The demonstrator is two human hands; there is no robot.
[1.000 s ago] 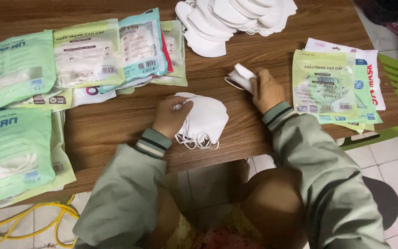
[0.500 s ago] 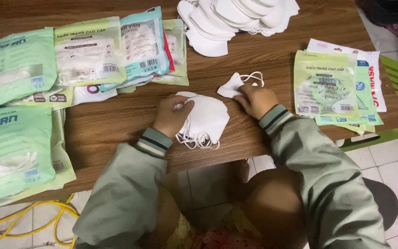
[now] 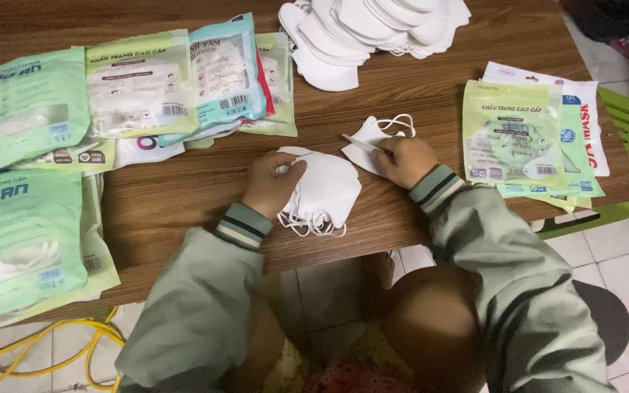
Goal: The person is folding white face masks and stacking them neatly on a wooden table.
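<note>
Head view looks down on a brown wooden table (image 3: 183, 196), and everything is placed here against the small stack of white masks (image 3: 325, 193) lying near its front edge. Far to the left of that stack sit large pale green packets (image 3: 20, 233), overlapping at the table's left end; below them, on the floor, runs a yellow cable (image 3: 45, 349). Up and to the left of the stack lies a fan of smaller green and teal mask packets (image 3: 183, 84). The left hand (image 3: 274, 182) rests on the stack's left side, fingers curled over its top edge and pressing it down. Just to the right of the stack, touching or nearly so, lies a single white mask (image 3: 369, 142) with its ear loops trailing upward. The right hand (image 3: 405, 160) grips this single mask at its right edge, fingers pinched together on it. Well above the stack, at the table's far edge, spreads a loose heap of white masks (image 3: 373, 33). Far right of the stack lies a pile of empty green pouches (image 3: 511, 135).
</note>
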